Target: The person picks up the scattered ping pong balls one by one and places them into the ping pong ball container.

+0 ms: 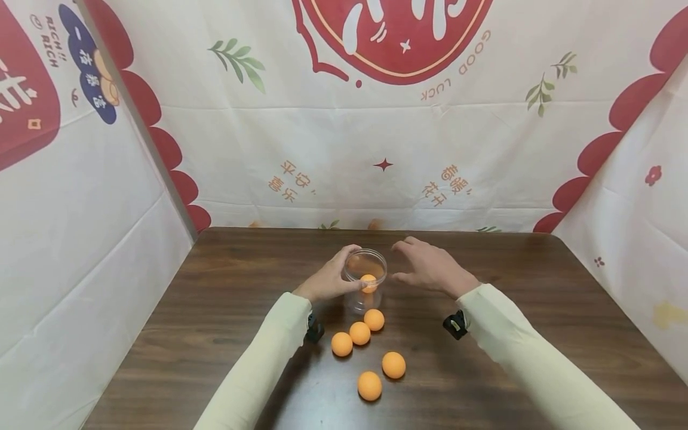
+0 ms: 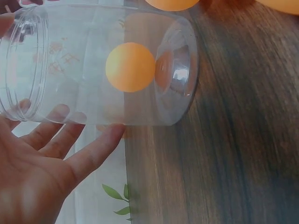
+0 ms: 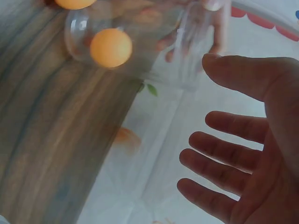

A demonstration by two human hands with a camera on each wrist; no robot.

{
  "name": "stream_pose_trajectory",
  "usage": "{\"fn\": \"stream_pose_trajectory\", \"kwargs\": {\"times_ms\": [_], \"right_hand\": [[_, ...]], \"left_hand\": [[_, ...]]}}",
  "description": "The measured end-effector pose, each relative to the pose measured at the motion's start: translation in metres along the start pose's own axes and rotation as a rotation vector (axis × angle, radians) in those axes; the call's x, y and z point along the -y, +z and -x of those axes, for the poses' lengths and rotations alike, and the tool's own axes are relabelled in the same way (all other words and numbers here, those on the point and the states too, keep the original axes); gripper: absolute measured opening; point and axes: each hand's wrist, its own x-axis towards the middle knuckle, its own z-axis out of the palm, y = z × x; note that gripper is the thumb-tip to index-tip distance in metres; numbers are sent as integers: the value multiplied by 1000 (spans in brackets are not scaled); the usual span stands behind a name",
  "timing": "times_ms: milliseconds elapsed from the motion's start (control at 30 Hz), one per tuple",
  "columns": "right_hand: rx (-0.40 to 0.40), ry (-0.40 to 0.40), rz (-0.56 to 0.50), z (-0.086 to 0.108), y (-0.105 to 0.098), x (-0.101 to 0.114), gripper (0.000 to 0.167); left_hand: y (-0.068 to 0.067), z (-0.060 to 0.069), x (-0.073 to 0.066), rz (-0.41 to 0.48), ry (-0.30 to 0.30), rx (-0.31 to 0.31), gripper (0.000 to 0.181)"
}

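Observation:
A clear, open-topped plastic jar (image 1: 359,303) stands upright on the table, its threaded rim facing up. My left hand (image 1: 334,278) grips it near the rim, thumb on the near side and fingers around the far side. Inside the jar is one orange ping-pong ball (image 2: 130,67), low down near the base; whether it touches the bottom I cannot tell. To the right of the jar, my right hand (image 1: 433,267) hovers apart from it, fingers spread and holding nothing. In the right wrist view its thumb and fingers (image 3: 229,151) are all loosely extended.
Several loose orange ping-pong balls lie in front of the jar, among them one ball (image 1: 374,319) close to its base and another (image 1: 369,386) nearer me. The brown wood-grain table (image 1: 226,334) ends at a printed white cloth (image 1: 333,149) behind, with cloth on both sides too.

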Motion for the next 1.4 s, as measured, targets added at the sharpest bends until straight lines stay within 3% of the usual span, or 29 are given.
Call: {"fn": "stream_pose_trajectory", "kwargs": {"times_ms": [367, 700, 1133, 1400], "right_hand": [[58, 27, -41, 17, 33, -11, 52], [84, 27, -129, 40, 56, -2, 48], [136, -139, -253, 71, 85, 19, 54], [52, -254, -239, 84, 102, 25, 52]], "left_hand": [[2, -2, 3, 13, -10, 0, 79], [2, -1, 4, 5, -4, 4, 79], [0, 3, -1, 13, -11, 8, 81], [0, 3, -2, 15, -9, 5, 79]]}}
